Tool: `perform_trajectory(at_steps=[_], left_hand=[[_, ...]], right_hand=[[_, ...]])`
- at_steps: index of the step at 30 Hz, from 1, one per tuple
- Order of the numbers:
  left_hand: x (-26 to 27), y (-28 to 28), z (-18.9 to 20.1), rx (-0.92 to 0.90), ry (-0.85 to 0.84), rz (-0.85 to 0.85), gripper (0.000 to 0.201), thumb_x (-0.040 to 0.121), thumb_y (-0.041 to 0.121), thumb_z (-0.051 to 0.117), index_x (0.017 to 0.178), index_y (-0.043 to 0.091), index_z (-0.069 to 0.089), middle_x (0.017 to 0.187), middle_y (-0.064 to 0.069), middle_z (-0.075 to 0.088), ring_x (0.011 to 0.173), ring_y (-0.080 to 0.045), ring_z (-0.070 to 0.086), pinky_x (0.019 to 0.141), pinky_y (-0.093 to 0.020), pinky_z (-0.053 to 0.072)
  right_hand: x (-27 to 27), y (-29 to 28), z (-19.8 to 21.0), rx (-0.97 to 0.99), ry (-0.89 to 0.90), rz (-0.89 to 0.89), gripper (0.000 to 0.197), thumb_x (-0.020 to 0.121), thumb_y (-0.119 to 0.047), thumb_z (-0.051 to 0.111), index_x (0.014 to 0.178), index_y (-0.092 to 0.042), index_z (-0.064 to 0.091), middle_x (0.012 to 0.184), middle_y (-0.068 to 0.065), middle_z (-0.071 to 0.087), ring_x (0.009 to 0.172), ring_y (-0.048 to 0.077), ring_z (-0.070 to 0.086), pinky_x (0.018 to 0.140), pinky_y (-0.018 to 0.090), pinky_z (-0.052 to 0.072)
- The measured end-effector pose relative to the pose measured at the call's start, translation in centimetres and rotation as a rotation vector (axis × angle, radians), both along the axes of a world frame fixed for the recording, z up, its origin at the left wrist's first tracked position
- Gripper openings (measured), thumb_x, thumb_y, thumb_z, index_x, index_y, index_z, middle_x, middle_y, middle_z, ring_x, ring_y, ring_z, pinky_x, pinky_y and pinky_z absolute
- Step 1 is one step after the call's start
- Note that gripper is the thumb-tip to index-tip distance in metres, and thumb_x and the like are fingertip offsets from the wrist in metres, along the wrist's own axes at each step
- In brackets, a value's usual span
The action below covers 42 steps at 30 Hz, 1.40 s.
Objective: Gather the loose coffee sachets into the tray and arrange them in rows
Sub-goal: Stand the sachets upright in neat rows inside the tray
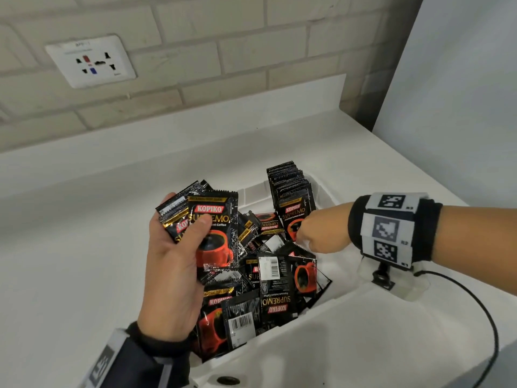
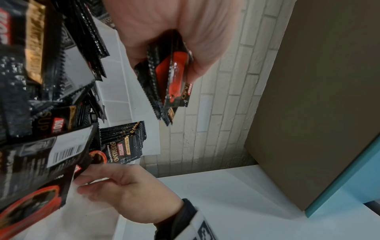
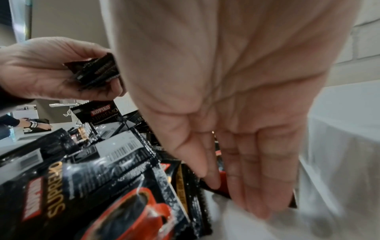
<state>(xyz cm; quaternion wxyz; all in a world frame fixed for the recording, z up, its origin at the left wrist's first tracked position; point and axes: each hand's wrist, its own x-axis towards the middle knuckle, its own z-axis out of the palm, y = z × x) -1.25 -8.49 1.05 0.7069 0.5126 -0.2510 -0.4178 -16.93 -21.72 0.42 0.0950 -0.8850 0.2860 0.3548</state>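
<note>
A white tray on the counter holds a jumble of loose black Kopiko sachets. At its far right stands a neat upright row of sachets. My left hand hovers over the tray's left side, thumb on top of a fanned stack of sachets, and the left wrist view shows the stack pinched edge-on. My right hand reaches down into the tray just in front of the row. Its fingers are straight and touch a sachet lying beneath them, partly hidden.
The white counter ends at a brick wall with a socket plate. A pale panel rises at the right. A black cable loops from my right wrist over the counter's near edge.
</note>
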Motion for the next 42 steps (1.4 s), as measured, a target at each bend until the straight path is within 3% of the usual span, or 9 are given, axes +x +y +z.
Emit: perform_trajectory(at_steps=[4, 10, 15, 19, 24, 27, 31, 38, 42], left_hand=[[-0.1, 0.0, -0.3, 0.004, -0.002, -0.009, 0.027, 0.079, 0.006, 0.056, 0.101, 0.022, 0.054, 0.075, 0.008, 0.07, 0.06, -0.01, 0.067, 0.044, -0.023, 0.05], [-0.2, 0.2, 0.1, 0.017, 0.0, -0.03, 0.035, 0.073, 0.01, 0.059, 0.105, 0.021, 0.054, 0.077, 0.006, 0.07, 0.062, -0.011, 0.067, 0.045, -0.024, 0.051], [-0.9, -0.1, 0.0, 0.034, 0.036, -0.05, 0.067, 0.067, 0.012, 0.063, 0.13, 0.021, 0.044, 0.095, -0.001, 0.07, 0.073, -0.016, 0.069, 0.052, -0.028, 0.055], [-2.0, -1.0, 0.1, 0.038, 0.005, -0.042, 0.068, 0.074, 0.006, 0.063, 0.134, 0.027, 0.038, 0.097, 0.001, 0.069, 0.081, -0.014, 0.069, 0.063, -0.029, 0.055], [-2.8, -1.3, 0.2, 0.001, -0.016, -0.09, 0.057, 0.077, 0.017, 0.063, 0.126, 0.034, 0.041, 0.086, 0.008, 0.072, 0.076, -0.011, 0.07, 0.057, -0.026, 0.056], [-2.9, -0.9, 0.2, -0.012, 0.09, -0.148, 0.04, 0.08, 0.028, 0.056, 0.118, 0.035, 0.048, 0.091, 0.004, 0.072, 0.08, -0.014, 0.07, 0.061, -0.03, 0.055], [-2.5, -0.5, -0.3, -0.048, 0.276, -0.226, 0.028, 0.087, 0.015, 0.041, 0.107, 0.019, 0.06, 0.093, -0.006, 0.071, 0.08, -0.019, 0.069, 0.063, -0.032, 0.058], [-3.1, -0.6, -0.6, -0.005, 0.059, -0.173, 0.047, 0.074, 0.014, 0.057, 0.12, 0.019, 0.05, 0.108, -0.005, 0.068, 0.102, -0.025, 0.064, 0.086, -0.044, 0.053], [-3.0, -0.6, -0.7, 0.027, -0.023, -0.045, 0.056, 0.067, 0.013, 0.067, 0.121, 0.012, 0.051, 0.107, -0.008, 0.068, 0.102, -0.028, 0.064, 0.091, -0.05, 0.049]], right_hand=[[-0.3, 0.3, 0.4, -0.016, -0.093, -0.054, 0.028, 0.095, -0.013, 0.043, 0.116, -0.003, 0.058, 0.115, 0.019, 0.06, 0.106, 0.035, 0.056, 0.073, 0.031, 0.037], [-0.1, -0.2, 1.0, 0.037, -0.062, 0.036, 0.037, 0.098, -0.009, 0.029, 0.126, -0.003, 0.052, 0.124, 0.012, 0.057, 0.111, 0.024, 0.053, 0.085, 0.021, 0.039], [-1.0, 0.2, 5.1, 0.156, -0.559, -0.24, 0.027, 0.097, -0.024, 0.04, 0.116, -0.018, 0.059, 0.104, -0.005, 0.063, 0.088, 0.007, 0.06, 0.077, 0.014, 0.046], [-0.3, 3.1, 5.9, 0.479, -0.991, -0.51, 0.022, 0.081, -0.034, 0.062, 0.097, -0.019, 0.058, 0.088, 0.0, 0.063, 0.074, 0.01, 0.066, 0.069, 0.028, 0.057], [1.0, 4.3, 3.7, 0.454, -1.203, -0.684, 0.039, 0.068, -0.03, 0.077, 0.088, -0.026, 0.044, 0.08, 0.004, 0.057, 0.064, 0.013, 0.06, 0.055, 0.03, 0.057], [1.0, 4.2, 2.7, 0.53, -1.28, -0.786, 0.042, 0.071, -0.015, 0.077, 0.09, -0.026, 0.04, 0.081, 0.007, 0.057, 0.061, 0.011, 0.061, 0.049, 0.024, 0.054], [0.3, 4.2, 2.4, 0.674, -1.382, -0.901, 0.042, 0.076, -0.002, 0.069, 0.099, -0.025, 0.043, 0.077, 0.002, 0.057, 0.052, 0.003, 0.06, 0.047, 0.021, 0.051], [-0.3, 4.9, 2.1, 0.594, -1.386, -0.846, 0.063, 0.076, 0.003, 0.068, 0.124, -0.026, 0.039, 0.092, 0.0, 0.063, 0.059, 0.006, 0.065, 0.05, 0.016, 0.049], [-0.1, 6.0, 1.9, 0.51, -1.359, -0.731, 0.061, 0.075, 0.001, 0.07, 0.116, -0.034, 0.041, 0.103, -0.005, 0.063, 0.068, 0.004, 0.065, 0.067, 0.018, 0.054]])
